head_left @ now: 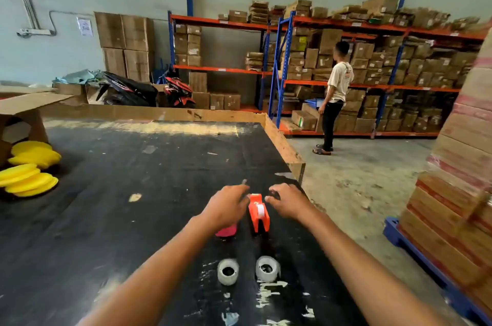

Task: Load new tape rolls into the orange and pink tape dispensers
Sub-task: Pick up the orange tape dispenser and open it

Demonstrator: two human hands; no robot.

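An orange tape dispenser (258, 215) stands upright on the black table (133, 166), with a white roll showing in its middle. My left hand (229, 206) hovers just left of it, fingers curled, and hides most of a pink tape dispenser (226, 231) underneath. My right hand (288, 200) is just right of the orange dispenser, fingers bent near its front end. Whether either hand touches a dispenser is unclear. Two clear tape rolls lie nearer me: one on the left (228, 271), one on the right (267, 268).
Yellow round pads (29, 166) are stacked at the table's left, by an open cardboard box (24, 112). A wooden rim (282, 144) edges the table. Taped cartons on a blue pallet (452, 219) stand at right. A person (334, 96) stands by the shelving.
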